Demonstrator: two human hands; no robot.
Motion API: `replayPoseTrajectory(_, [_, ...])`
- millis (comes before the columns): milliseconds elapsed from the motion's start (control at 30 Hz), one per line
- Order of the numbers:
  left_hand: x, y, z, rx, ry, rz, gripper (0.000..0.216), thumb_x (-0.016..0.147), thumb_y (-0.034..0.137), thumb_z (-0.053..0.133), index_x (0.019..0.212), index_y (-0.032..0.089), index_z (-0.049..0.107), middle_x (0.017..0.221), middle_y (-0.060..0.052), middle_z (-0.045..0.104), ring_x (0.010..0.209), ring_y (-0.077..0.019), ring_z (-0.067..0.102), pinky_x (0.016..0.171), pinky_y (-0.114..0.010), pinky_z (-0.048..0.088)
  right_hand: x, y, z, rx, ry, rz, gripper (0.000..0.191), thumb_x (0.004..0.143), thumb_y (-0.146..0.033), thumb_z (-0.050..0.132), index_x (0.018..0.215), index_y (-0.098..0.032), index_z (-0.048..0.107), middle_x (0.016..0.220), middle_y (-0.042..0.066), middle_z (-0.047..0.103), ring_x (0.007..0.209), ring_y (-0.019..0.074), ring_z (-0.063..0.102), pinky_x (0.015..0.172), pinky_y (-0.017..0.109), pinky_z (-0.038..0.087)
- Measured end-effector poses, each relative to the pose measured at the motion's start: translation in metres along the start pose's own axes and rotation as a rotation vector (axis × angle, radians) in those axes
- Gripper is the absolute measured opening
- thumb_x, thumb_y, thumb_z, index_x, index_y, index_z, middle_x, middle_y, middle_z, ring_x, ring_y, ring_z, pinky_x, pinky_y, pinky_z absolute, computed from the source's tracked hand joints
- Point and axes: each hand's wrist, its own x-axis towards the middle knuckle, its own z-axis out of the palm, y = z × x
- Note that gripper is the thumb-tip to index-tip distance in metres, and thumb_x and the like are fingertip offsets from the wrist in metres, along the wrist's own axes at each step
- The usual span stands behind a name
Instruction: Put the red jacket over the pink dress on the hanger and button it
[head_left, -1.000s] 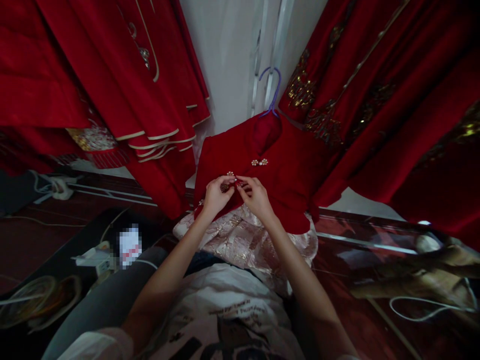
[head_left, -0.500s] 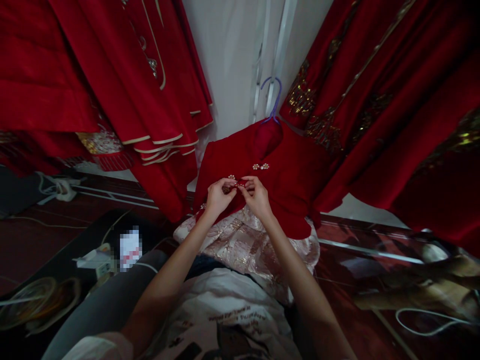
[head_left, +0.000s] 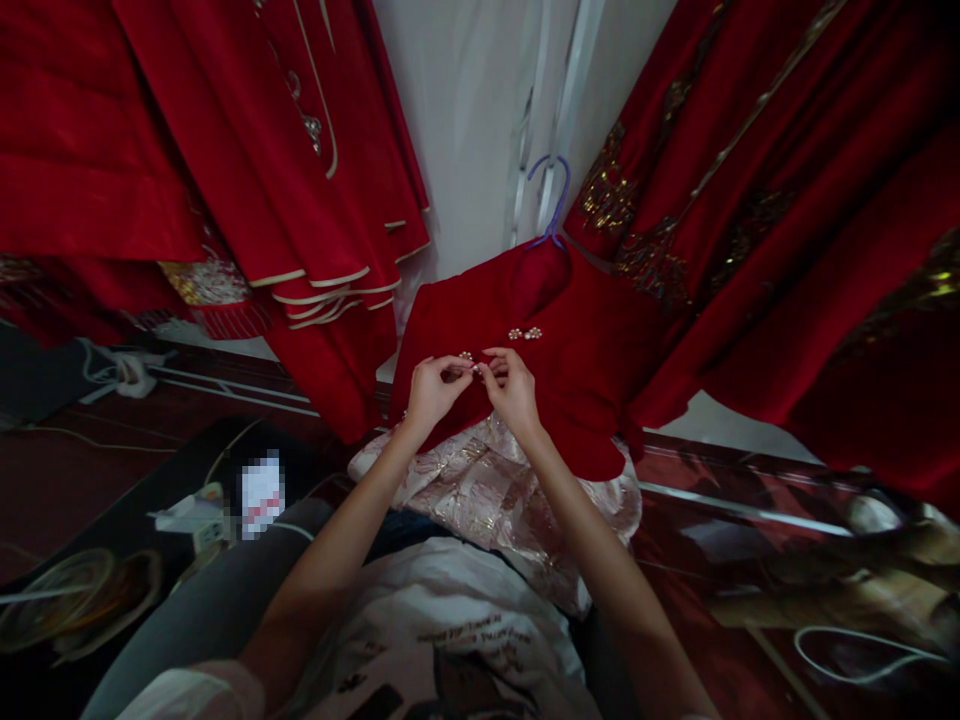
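Note:
A red jacket (head_left: 577, 400) on a purple hanger (head_left: 556, 205) lies spread before me, its lower part over my lap. On its front, a flower-shaped pearl clasp (head_left: 525, 333) is joined near the collar. Lower down, my left hand (head_left: 436, 393) and my right hand (head_left: 513, 388) meet fingertip to fingertip. Both are closed in a pinch on another small pearl clasp (head_left: 476, 368), mostly covered by the fingers. One more pearl flower (head_left: 465, 356) shows just above my left fingers. Shiny pale pink brocade fabric (head_left: 495, 490) lies under the jacket's hem.
Red garments with pale piping (head_left: 315, 200) hang at the left, and red garments with gold sequins (head_left: 750, 230) at the right. A dark low surface at left holds a white box (head_left: 191, 515) and coiled item (head_left: 67, 600). A white cord (head_left: 862, 650) lies at right.
The red fabric between my fingertips shows less now, and the pinched fingers have shifted slightly. Both hands stay at the same spot on the jacket; the whole view has moved a little.

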Motion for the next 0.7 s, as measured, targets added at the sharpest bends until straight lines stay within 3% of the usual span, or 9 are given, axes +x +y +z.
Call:
replayPoseTrajectory(100, [0.001, -0.002, -0.008, 0.013, -0.093, 0.066, 0.016, 0.082, 0.021, 0.063, 0.095, 0.02, 0.073, 0.096, -0.004, 0.075, 0.088, -0.0165, 0.07, 0.088, -0.031, 0.053, 0.002, -0.002, -0.007, -0.018, -0.051, 0.002, 0.023, 0.088, -0.029, 0.055, 0.107, -0.017, 0.061, 0.09, 0.006, 0.063, 0.076, 0.0144, 0.062, 0.062, 0.025, 0.055])
replayPoseTrajectory(200, [-0.008, -0.006, -0.022, 0.024, -0.147, 0.079, 0.024, 0.086, 0.02, 0.056, 0.106, 0.021, 0.069, 0.106, -0.006, 0.071, 0.095, -0.0155, 0.068, 0.091, -0.031, 0.052, -0.001, -0.003, -0.033, 0.015, -0.194, 0.057, 0.02, 0.089, -0.029, 0.054, 0.104, -0.018, 0.063, 0.096, 0.006, 0.069, 0.082, 0.0149, 0.067, 0.071, 0.027, 0.057])
replayPoseTrajectory(333, [-0.035, -0.017, -0.039, 0.022, -0.186, -0.053, 0.022, 0.083, 0.023, 0.06, 0.104, 0.018, 0.063, 0.1, -0.006, 0.064, 0.081, -0.0132, 0.066, 0.075, -0.027, 0.055, -0.013, -0.005, -0.091, 0.043, -0.398, 0.21, 0.022, 0.089, -0.032, 0.055, 0.104, -0.019, 0.064, 0.093, 0.006, 0.072, 0.078, 0.0161, 0.07, 0.071, 0.031, 0.058])
replayPoseTrajectory(400, [-0.049, -0.024, -0.042, 0.019, -0.269, -0.136, 0.031, 0.08, 0.03, 0.065, 0.106, 0.018, 0.056, 0.097, -0.005, 0.063, 0.072, -0.0119, 0.065, 0.068, -0.026, 0.055, -0.018, -0.006, -0.117, -0.031, -0.537, 0.228, 0.025, 0.087, -0.033, 0.058, 0.107, -0.02, 0.066, 0.093, 0.006, 0.072, 0.079, 0.0172, 0.069, 0.071, 0.032, 0.057])
replayPoseTrajectory(467, [-0.06, -0.029, -0.037, 0.069, -0.328, -0.186, 0.044, 0.077, 0.039, 0.07, 0.111, 0.018, 0.05, 0.097, -0.005, 0.062, 0.069, -0.0126, 0.064, 0.065, -0.027, 0.054, -0.021, -0.005, -0.134, -0.115, -0.581, 0.231, 0.025, 0.086, -0.032, 0.059, 0.107, -0.022, 0.067, 0.094, 0.006, 0.073, 0.078, 0.0172, 0.069, 0.072, 0.033, 0.057])
replayPoseTrajectory(567, [-0.068, -0.028, -0.023, 0.282, -0.333, -0.18, 0.051, 0.069, 0.038, 0.076, 0.109, 0.018, 0.05, 0.096, -0.007, 0.064, 0.073, -0.0176, 0.064, 0.067, -0.03, 0.052, -0.021, 0.002, -0.135, -0.224, -0.541, 0.231, 0.024, 0.086, -0.03, 0.06, 0.106, -0.021, 0.067, 0.092, 0.006, 0.072, 0.075, 0.0166, 0.068, 0.071, 0.032, 0.054])
replayPoseTrajectory(700, [-0.062, -0.013, -0.009, 0.451, -0.333, -0.189, 0.024, 0.07, 0.021, 0.07, 0.09, 0.018, 0.057, 0.081, -0.006, 0.067, 0.072, -0.0211, 0.065, 0.068, -0.03, 0.048, -0.022, 0.017, -0.107, -0.303, -0.555, 0.222, 0.028, 0.08, -0.034, 0.067, 0.103, -0.019, 0.064, 0.088, 0.004, 0.069, 0.07, 0.0146, 0.064, 0.065, 0.028, 0.05])
